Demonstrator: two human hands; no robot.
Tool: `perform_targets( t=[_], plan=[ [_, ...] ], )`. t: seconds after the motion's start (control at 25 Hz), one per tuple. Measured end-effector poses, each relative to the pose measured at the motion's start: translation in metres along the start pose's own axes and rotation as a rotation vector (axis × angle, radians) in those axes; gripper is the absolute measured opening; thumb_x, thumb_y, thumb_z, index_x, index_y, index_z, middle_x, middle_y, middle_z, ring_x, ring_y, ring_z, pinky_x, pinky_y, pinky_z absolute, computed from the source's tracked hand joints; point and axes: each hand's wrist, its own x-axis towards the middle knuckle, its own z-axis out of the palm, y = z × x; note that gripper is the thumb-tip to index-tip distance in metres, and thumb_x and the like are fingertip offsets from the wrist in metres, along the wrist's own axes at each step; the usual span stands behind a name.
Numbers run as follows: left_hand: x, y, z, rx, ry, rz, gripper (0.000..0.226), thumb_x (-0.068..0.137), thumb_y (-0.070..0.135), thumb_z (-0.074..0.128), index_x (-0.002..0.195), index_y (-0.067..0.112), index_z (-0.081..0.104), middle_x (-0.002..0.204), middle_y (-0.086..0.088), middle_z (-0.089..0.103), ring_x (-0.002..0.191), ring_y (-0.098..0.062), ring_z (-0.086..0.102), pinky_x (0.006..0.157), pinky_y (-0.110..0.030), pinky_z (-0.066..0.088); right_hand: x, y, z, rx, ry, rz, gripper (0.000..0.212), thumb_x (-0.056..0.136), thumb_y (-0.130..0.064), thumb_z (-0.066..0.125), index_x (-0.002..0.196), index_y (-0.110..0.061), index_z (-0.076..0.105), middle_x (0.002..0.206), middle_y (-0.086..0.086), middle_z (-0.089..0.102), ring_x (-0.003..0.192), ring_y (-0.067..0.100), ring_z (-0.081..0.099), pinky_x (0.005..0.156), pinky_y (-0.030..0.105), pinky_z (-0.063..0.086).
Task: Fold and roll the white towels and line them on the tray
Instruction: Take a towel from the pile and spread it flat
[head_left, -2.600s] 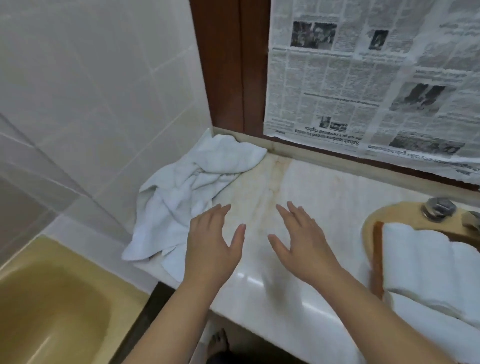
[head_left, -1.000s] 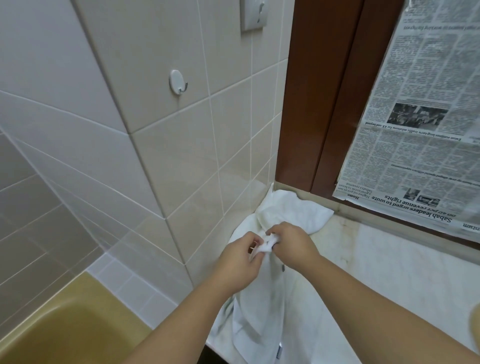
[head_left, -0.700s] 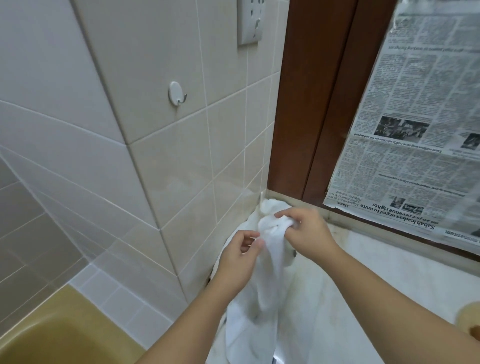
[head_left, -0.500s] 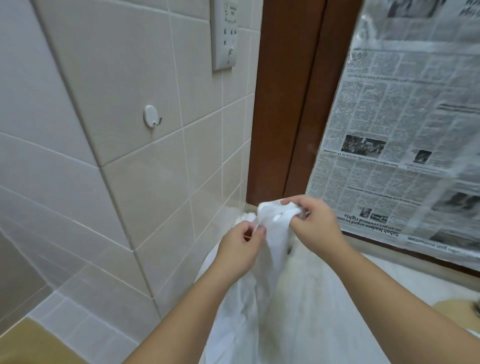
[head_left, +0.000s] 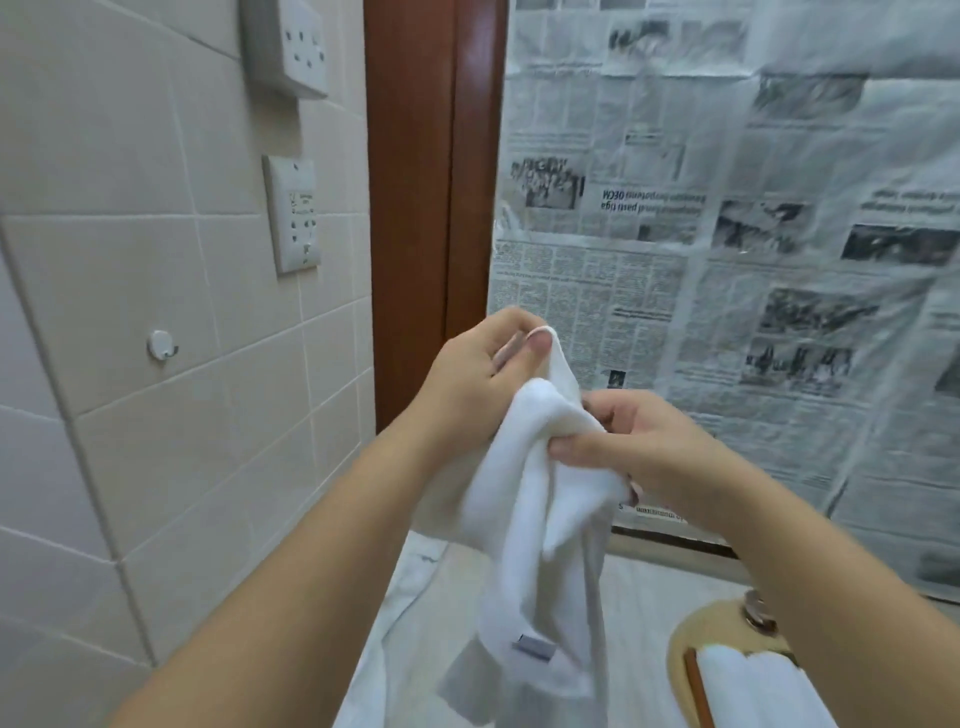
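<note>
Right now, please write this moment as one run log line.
step: unfurling | left hand: pinches towel corner | right hand: grips towel edge | towel: lifted, hanging | tray: rolled towels

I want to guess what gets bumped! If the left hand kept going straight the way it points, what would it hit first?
Probably the newspaper taped up ahead. The left hand, pinching the towel, points up and forward, close to the brown wooden frame beside it. Depth is hard to judge, so the frame could come first.
</note>
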Motion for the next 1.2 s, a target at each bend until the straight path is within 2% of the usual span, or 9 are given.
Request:
perform_targets(
  t=[0.08,0.2,0.32,0.44,0.68,0.88,1.0,1.12,1.2],
  plan=[
    [0.002,0.045,0.01,0.015,-0.04,0.116,0.015,0.105,0.036,0.061,0.095,0.027,0.068,0.069,0.015,0.056,0.065,-0.005,0.05,0.065,-0.022,0.043,-0.03,-0.018,-0.02,0.101,-0.002,-0.046,0.069,0.074,-0.057,0.084,0.105,0.003,0.069,0.095,0.043,0.058,0.086,0.036,0.051,0.072,0.051,0.034],
    [-0.002,0.102,0.014,0.034,0.015,0.27,0.015,0.104,0.034,0.062,0.092,0.026,0.066,0.062,0.013,0.048,0.06,-0.008,0.042,0.06,-0.026,0.038,-0.058,-0.044,-0.036,0.146,0.236,-0.188,0.088,0.066,-0.077,0.08,0.103,0.002,0.067,0.094,0.036,0.061,0.085,0.034,0.055,0.075,0.05,0.037],
    [-0.009,0.144,0.012,0.128,0.001,0.335,0.016,0.103,0.036,0.064,0.091,0.025,0.067,0.062,0.014,0.05,0.059,-0.006,0.043,0.059,-0.022,0.037,-0.078,-0.072,-0.038,0.164,0.342,-0.251,0.062,0.07,-0.063,0.083,0.115,-0.023,0.066,0.099,0.01,0.073,0.083,0.025,0.07,0.074,0.043,0.052],
    [-0.018,0.168,0.004,0.287,-0.051,0.374,0.014,0.099,0.042,0.068,0.091,0.031,0.066,0.064,0.012,0.057,0.058,-0.007,0.048,0.058,-0.024,0.04,-0.095,-0.098,-0.04,0.057,0.349,-0.323,0.025,0.093,-0.024,0.077,0.115,-0.017,0.07,0.101,0.014,0.077,0.089,0.029,0.074,0.085,0.05,0.055],
    [-0.04,0.174,-0.037,0.239,-0.414,0.073,0.034,0.078,0.046,0.089,0.096,0.026,0.069,0.078,0.003,0.073,0.064,-0.015,0.067,0.055,-0.031,0.052,-0.117,-0.132,-0.036,0.108,0.455,-0.278,0.023,0.1,-0.009,0.062,0.084,-0.014,0.078,0.082,0.015,0.073,0.071,0.025,0.065,0.07,0.036,0.053],
    [-0.069,0.108,-0.073,0.02,-0.344,-0.189,0.023,0.09,0.041,0.076,0.096,0.019,0.072,0.091,-0.003,0.071,0.083,-0.019,0.067,0.075,-0.037,0.057,-0.134,-0.134,-0.037,0.245,0.64,-0.082,0.012,0.091,-0.008,0.064,0.081,-0.013,0.068,0.07,0.011,0.066,0.06,0.023,0.06,0.057,0.029,0.051],
    [-0.081,0.098,-0.066,-0.276,-0.195,-0.209,0.012,0.1,0.028,0.067,0.102,0.017,0.068,0.094,-0.006,0.07,0.084,-0.02,0.066,0.084,-0.047,0.059,-0.148,-0.123,-0.024,0.006,0.398,0.137,0.002,0.088,-0.01,0.069,0.09,-0.008,0.069,0.087,0.016,0.07,0.074,0.03,0.062,0.068,0.039,0.051],
    [-0.072,0.135,-0.06,-0.18,-0.119,0.013,0.004,0.099,0.025,0.07,0.101,0.024,0.073,0.094,-0.001,0.075,0.083,-0.017,0.07,0.071,-0.036,0.06,-0.162,-0.132,0.002,-0.269,0.086,0.249,0.033,0.085,-0.028,0.083,0.113,-0.024,0.067,0.103,0.007,0.079,0.091,0.027,0.076,0.08,0.046,0.058],
    [-0.061,0.171,-0.056,-0.064,-0.145,0.167,0.009,0.092,0.021,0.075,0.099,0.027,0.075,0.089,-0.003,0.076,0.075,-0.012,0.068,0.064,-0.029,0.057,-0.162,-0.148,0.022,-0.214,0.122,0.131,0.051,0.082,-0.036,0.084,0.126,-0.031,0.059,0.107,0.004,0.078,0.096,0.026,0.077,0.08,0.046,0.06]
  ],
)
